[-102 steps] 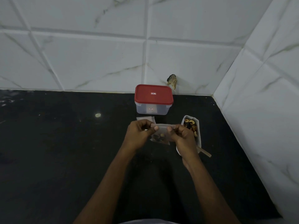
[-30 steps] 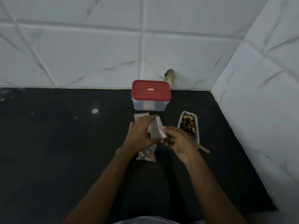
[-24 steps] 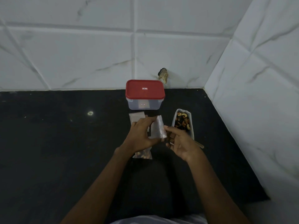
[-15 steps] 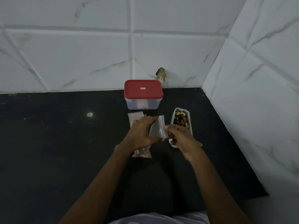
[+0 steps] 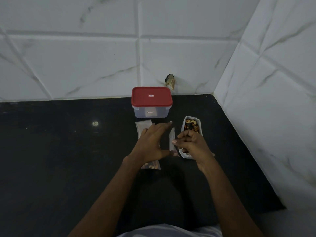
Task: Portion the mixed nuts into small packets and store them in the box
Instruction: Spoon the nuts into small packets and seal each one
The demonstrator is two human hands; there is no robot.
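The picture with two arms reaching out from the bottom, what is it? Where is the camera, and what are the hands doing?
The camera sits on a person's head and looks down, so you see their own two arms. No robot here, just bare hands over a black counter in a corner of white tiled walls.

The left hand holds a small clear packet upright and open. The right hand is curled beside it, as if pinching nuts to drop in, though I cannot see them.

Behind the right hand is a white tray of mixed nuts. Under the left hand lie empty packets and one filled packet. At the back stands the box, with its red lid on.
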